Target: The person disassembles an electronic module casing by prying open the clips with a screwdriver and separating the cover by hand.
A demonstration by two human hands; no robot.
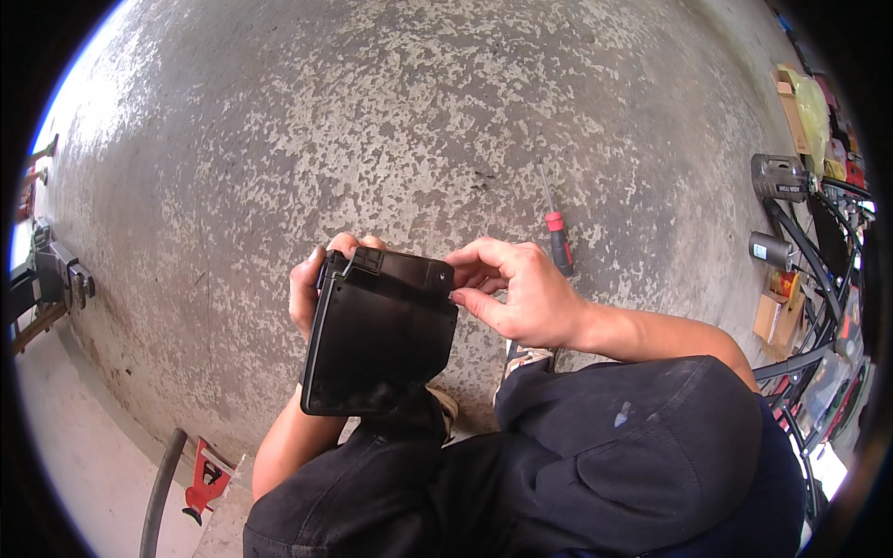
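My left hand (305, 284) is wrapped round the far left corner of a flat black plastic housing (379, 344). The housing is held tilted above my knees, its smooth, broad face turned up. A stepped ledge with a small hole runs along its far end. At the right edge, near that ledge, my right hand (530, 296) has its thumb and forefinger closed against the housing. The other right fingers curl behind, and anything small between them is hidden. A screwdriver (558, 242) with a red and black handle lies on the floor beyond my right hand.
The concrete floor (409, 130) has worn, flaking paint. On the right stand a black metal frame (809, 251), cardboard boxes (777, 316) and a dark cylinder (779, 179). A red jack stand (206, 479) and a dark bar (165, 493) are at the lower left.
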